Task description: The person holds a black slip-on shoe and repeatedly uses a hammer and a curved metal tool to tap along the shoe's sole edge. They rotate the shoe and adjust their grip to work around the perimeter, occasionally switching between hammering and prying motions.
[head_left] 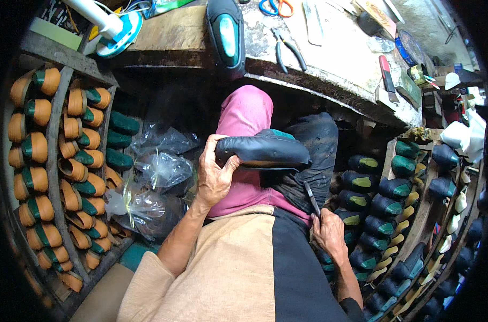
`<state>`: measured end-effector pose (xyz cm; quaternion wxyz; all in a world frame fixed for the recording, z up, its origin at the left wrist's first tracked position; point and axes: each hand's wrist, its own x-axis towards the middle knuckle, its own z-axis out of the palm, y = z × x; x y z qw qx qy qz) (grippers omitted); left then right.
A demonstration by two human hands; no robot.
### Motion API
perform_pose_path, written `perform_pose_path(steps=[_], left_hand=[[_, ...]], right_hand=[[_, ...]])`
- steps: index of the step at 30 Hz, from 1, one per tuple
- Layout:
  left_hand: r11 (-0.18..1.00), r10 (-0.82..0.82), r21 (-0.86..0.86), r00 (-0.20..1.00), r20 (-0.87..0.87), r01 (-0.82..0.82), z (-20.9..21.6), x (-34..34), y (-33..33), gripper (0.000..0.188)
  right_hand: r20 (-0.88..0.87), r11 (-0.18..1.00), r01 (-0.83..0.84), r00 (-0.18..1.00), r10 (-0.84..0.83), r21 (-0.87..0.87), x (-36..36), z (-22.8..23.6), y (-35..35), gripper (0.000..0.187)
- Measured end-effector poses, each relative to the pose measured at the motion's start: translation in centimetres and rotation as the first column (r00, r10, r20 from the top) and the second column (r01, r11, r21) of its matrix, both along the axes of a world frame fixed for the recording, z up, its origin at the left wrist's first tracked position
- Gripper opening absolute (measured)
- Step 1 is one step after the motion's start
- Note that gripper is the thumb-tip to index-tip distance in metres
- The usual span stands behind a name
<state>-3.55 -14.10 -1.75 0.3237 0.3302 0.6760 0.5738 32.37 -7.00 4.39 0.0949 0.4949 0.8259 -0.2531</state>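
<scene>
One shoe (265,153) gripped by left fingers (209,148) | right fingers (317,225) clasp tool (311,199), lower end hidden

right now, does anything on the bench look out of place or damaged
The black shoe on the bench looks precarious: its near end juts past the front edge. The wood also looks worn.
</scene>
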Motion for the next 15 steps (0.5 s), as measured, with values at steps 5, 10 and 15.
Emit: perform_pose_path(steps=[5, 10, 15], left_hand=[[0.997, 0.049, 0.066, 0.991, -0.127, -0.040, 0.2, -0.6, 2.9, 0.051], [0.998, -0.039, 0.060, 0.999, 0.034, 0.037, 2.4, -0.6, 4.0, 0.036], [0.993, -0.076, 0.085, 0.994, -0.082, 0.083, 4.2, 0.1, 3.6, 0.036]], right_hand=[[-0.065, 0.986, 0.080, 0.994, -0.090, -0.143, -0.4, 0.2, -0.4, 0.035], [-0.212, 0.832, 0.086, 0.948, -0.237, -0.548, -5.2, 3.1, 1.3, 0.042], [-0.306, 0.650, -0.035, 0.900, -0.309, -0.759, -10.0, 4.5, 3.6, 0.038]])
